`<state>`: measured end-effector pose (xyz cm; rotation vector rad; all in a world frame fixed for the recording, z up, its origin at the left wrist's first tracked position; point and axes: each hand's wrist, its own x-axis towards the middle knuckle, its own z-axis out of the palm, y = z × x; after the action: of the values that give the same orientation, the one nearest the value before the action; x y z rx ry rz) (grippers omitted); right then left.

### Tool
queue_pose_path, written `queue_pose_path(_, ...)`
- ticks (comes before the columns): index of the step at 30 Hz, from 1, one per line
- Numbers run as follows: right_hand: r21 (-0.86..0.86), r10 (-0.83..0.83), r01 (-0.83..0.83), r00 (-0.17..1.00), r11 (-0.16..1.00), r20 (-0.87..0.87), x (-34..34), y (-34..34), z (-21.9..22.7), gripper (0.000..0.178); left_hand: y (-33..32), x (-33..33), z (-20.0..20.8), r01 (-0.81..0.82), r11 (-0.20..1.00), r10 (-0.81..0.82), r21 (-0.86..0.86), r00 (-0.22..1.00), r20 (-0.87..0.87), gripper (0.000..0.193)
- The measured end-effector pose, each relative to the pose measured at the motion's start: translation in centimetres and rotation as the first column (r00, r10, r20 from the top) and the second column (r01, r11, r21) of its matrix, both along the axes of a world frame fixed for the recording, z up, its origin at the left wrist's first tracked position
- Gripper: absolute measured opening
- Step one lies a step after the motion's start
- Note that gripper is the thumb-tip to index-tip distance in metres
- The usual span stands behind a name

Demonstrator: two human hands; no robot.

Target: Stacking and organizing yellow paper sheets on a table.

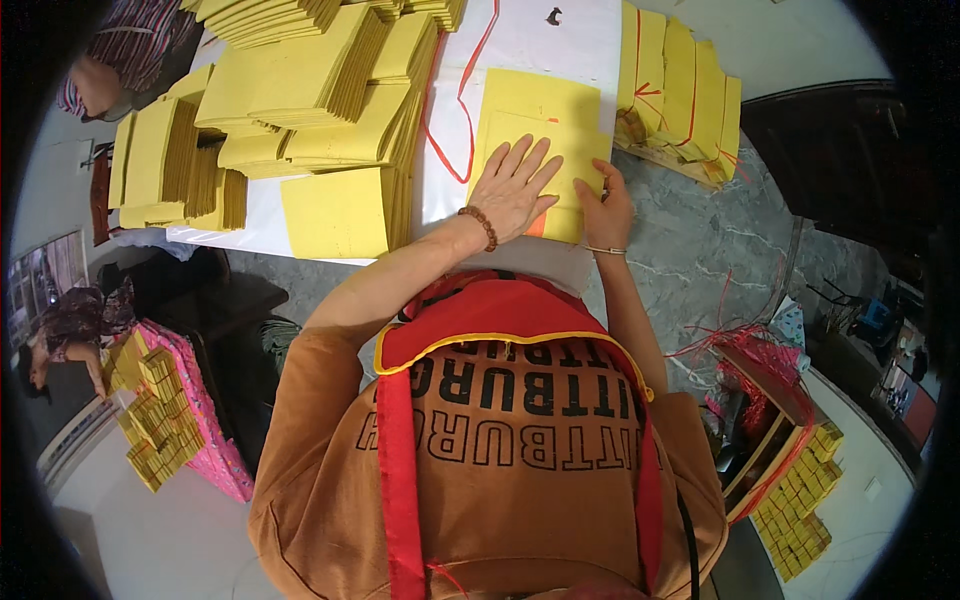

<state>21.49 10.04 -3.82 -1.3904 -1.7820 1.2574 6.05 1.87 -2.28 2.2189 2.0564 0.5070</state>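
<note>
Flat on a stack of yellow paper (540, 95) lies my left hand (515, 190), its fingers spread and holding nothing. Orange-red patches show on the paper beside that palm. My right hand (606, 200) is at the right edge of the same paper, thumb toward the sheets and the other fingers bent, with a gap between them. A red string (465, 110) lies loosely on the white table (445, 200), left of the paper. Further left, thick piles of folded yellow paper (335, 205) stand close to my left forearm.
Yellow bundles tied with red string (690, 95) stand beyond the table's right edge. Small yellow bundles lie by a pink patterned cloth (195, 410) at lower left, and more (800, 500) at lower right near tangled red strings (765, 365). Other people are partly visible at left.
</note>
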Motion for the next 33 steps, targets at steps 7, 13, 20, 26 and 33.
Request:
queue_pose_path(7, 0.634, 0.014, -0.503, 0.79, 0.588, 0.614, 0.9, -4.9, 0.1, 0.053, 0.1, 0.2, -0.5, 0.007, 1.0, -0.007, -0.022, 1.0, 0.011, 0.053)
queue_pose_path(13, 0.442, 0.218, -0.55, 0.766, 0.708, 0.604, 0.9, -5.9, -0.4, 0.061, -0.2, -0.9, 0.2, 0.049, 0.998, -0.041, -0.031, 0.971, 0.237, 0.056)
queue_pose_path(20, 0.47, 0.209, -0.497, 0.816, 0.73, 0.538, 0.4, -5.6, -1.1, 0.059, -0.2, -0.7, 0.3, 0.19, 0.982, -0.184, 0.014, 0.967, -0.177, 0.047)
queue_pose_path(26, 0.274, 0.351, -0.362, 0.932, 0.891, 0.09, 1.7, -4.0, -2.5, 0.047, 0.4, 0.0, 1.4, 0.268, 0.957, -0.2, 0.111, 0.886, -0.417, 0.052)
queue_pose_path(33, -0.506, -0.238, -0.249, 0.66, 0.826, -0.713, 3.8, -0.4, -1.2, 0.039, 0.7, 1.7, 0.1, 0.155, 0.976, -0.063, 0.152, 0.874, -0.483, 0.045)
